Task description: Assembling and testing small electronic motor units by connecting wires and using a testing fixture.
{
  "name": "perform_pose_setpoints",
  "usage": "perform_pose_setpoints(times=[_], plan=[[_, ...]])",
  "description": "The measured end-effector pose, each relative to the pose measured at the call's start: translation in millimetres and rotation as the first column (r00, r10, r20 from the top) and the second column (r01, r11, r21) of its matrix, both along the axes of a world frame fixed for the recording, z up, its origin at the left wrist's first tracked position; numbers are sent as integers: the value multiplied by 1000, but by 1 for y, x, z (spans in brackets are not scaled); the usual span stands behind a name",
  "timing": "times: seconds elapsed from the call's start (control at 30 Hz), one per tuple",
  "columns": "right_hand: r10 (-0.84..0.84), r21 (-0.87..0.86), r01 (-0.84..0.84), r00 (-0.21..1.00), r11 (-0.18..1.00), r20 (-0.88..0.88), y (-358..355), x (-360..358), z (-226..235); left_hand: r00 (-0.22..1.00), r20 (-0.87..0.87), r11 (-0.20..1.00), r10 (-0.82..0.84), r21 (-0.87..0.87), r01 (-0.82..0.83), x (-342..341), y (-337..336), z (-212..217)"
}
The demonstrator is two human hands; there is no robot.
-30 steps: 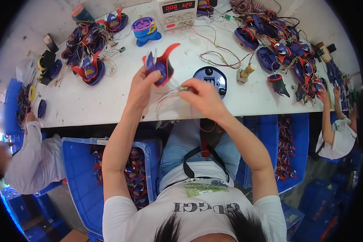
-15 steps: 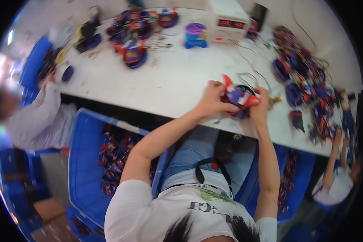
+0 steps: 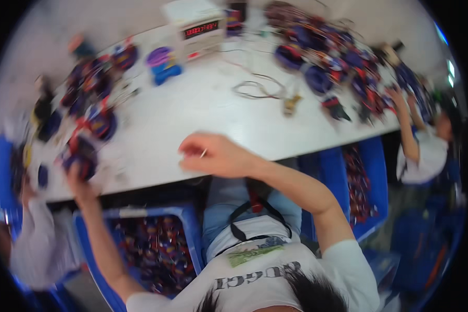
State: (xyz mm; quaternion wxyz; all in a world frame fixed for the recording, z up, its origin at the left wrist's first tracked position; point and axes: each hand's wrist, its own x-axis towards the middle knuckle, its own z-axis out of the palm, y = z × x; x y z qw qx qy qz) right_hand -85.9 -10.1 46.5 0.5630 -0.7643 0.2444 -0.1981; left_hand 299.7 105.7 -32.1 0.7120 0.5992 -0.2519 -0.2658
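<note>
At the left of the table, my left hand (image 3: 78, 179) holds a purple-and-red toy part (image 3: 83, 156); both are blurred by motion. It is close to a pile of similar purple-and-red parts (image 3: 91, 83). Over the table's near edge, my right hand (image 3: 213, 154) is loosely curled, thumb apart from the fingers, with nothing visible in it. A ring shows on one finger.
A power supply box (image 3: 200, 31) with a red display stands at the back, beside a blue-and-purple container (image 3: 164, 65). Wires (image 3: 260, 88) trail across the white table (image 3: 218, 109). Another wired pile (image 3: 333, 57) lies right. Blue bins (image 3: 192, 223) flank my legs. Co-workers sit at both ends.
Both hands held the toy part in front of me; my left hand has carried it far left to the pile there. My right hand has let go of it. The view has turned.
</note>
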Motion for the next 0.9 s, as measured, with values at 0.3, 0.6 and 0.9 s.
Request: perform_pose_setpoints(times=[0.3,0.6,0.9], plan=[[-188,298,235,966,925,-179,30,-117,-10,804,503,758,316,376,-533,203,-11,-81],[-758,160,746,652,646,16,-19,-239,22,227,964,359,139,165,-919,235,-5,-31],[-856,165,840,507,517,104,-45,-311,22,423,793,893,-438,329,308,-150,-77,90]])
